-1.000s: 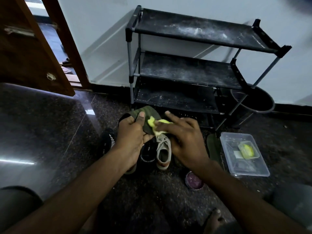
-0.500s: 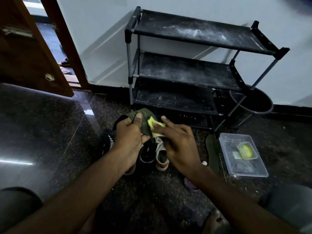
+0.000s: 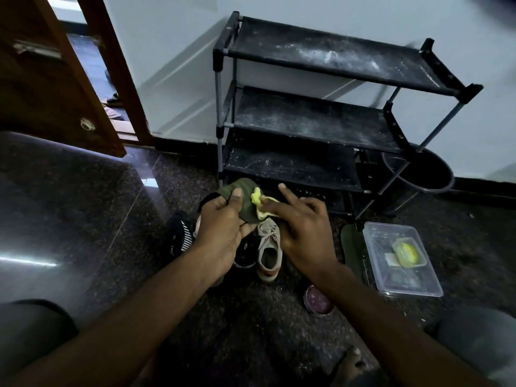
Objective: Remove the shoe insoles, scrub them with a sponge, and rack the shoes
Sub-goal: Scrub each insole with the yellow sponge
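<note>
Insole (image 3: 244, 199) stays gripped in the left hand (image 3: 223, 229) before the rack (image 3: 321, 121), while the right hand (image 3: 304, 227), forefinger newly lifted, still scrubs with its pinched sponge (image 3: 258, 203).

Dark speckled floor (image 3: 83, 219) with shoes and cleaning gear.
A black three-shelf rack (image 3: 307, 118), dusty, stands on it against the wall, with a black bucket (image 3: 430, 174) just beside it. In front lie a striped shoe (image 3: 181, 236), a black shoe (image 3: 245, 258), a tan shoe (image 3: 269, 252), a round tin (image 3: 318, 300), a green insole (image 3: 350, 247) and a clear box (image 3: 391, 233).
</note>
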